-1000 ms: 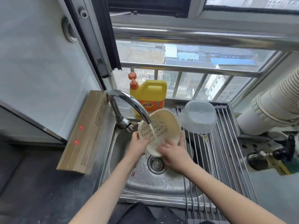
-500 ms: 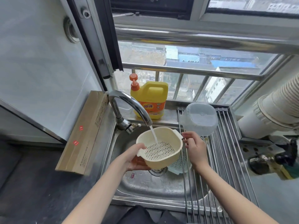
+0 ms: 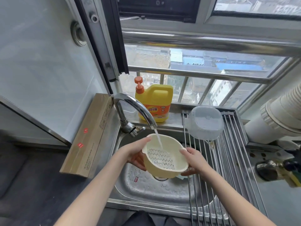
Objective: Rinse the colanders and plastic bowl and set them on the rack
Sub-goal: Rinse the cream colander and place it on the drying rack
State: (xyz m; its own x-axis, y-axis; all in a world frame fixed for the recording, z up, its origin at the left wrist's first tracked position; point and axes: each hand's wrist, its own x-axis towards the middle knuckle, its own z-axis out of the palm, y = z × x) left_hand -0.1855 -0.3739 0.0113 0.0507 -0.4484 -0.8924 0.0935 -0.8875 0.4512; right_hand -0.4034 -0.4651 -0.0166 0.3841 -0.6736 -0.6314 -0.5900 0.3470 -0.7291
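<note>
A cream plastic colander [image 3: 164, 158] is held upright over the sink [image 3: 146, 191], under the running faucet [image 3: 138, 110]; water falls into its slotted bottom. My left hand [image 3: 136, 154] grips its left rim and side. My right hand [image 3: 193, 160] holds its right rim and underside. A clear plastic bowl [image 3: 204, 123] lies upside down at the far end of the steel roll-up rack [image 3: 228, 168]. A pale item shows just under the colander in the sink, mostly hidden.
A yellow detergent jug [image 3: 154, 103] with an orange pump stands on the sill behind the faucet. A long cardboard box [image 3: 88, 137] leans at the sink's left. A white ribbed duct [image 3: 280, 111] and a dark fixture [image 3: 267, 170] lie right of the rack.
The colander went from tilted on edge to upright under the stream. My right hand let go of it, then came back and took its right side.
</note>
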